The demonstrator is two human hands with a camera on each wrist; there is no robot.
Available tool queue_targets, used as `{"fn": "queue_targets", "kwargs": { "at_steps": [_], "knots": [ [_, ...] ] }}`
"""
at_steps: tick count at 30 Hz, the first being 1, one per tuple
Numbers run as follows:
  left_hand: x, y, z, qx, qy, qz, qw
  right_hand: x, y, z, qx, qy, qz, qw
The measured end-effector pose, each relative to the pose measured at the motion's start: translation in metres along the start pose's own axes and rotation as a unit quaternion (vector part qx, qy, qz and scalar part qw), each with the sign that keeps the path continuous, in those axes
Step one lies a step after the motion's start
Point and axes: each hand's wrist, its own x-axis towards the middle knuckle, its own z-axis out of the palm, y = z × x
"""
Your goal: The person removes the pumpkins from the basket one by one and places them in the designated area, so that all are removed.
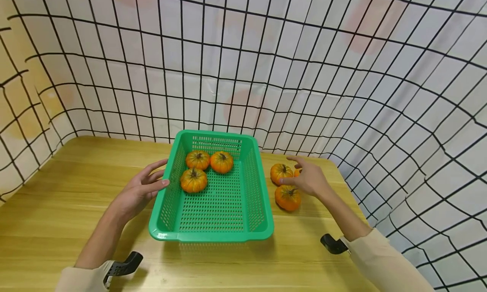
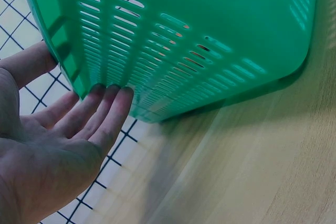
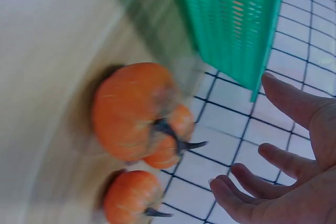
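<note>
A green plastic basket [image 1: 213,236] with slotted walls stands on the table. Three small orange pumpkins [image 1: 193,181] lie inside it, toward its back left. My left hand [image 1: 138,190] holds the basket's left side, thumb over the rim and fingers against the outer wall; the left wrist view shows the fingertips on the slots. To the right of the basket, my right hand [image 1: 309,178] hovers over more pumpkins [image 1: 288,198], its fingers spread and nothing in them. Three pumpkins show there, one mostly hidden behind that hand. In the right wrist view, a gap separates the fingers from the pumpkins [image 3: 131,111].
The wooden table [image 1: 95,165] carries everything. A black wire grid [image 1: 228,78] in front of white patterned sheeting rises along the back and both sides, near the right-hand pumpkins. Black wrist mounts [image 1: 127,264] stick out from both sleeves.
</note>
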Motion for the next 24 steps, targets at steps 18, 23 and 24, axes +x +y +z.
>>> {"fn": "queue_targets", "kwargs": {
  "at_steps": [18, 23, 24],
  "knots": [
    [0.000, 0.000, -0.001, 0.017, -0.001, -0.003, 0.9999, 0.023, -0.081, -0.007, 0.039, -0.011, -0.033, 0.9986],
    [0.000, 0.000, -0.001, 0.019, -0.002, 0.000, 0.9998, 0.030, -0.102, -0.001, 0.042, -0.018, -0.049, 0.9978],
    [0.001, 0.000, 0.000, 0.019, -0.002, 0.000, 0.9998, 0.031, -0.106, 0.000, 0.042, -0.019, -0.052, 0.9976]
  ]
}}
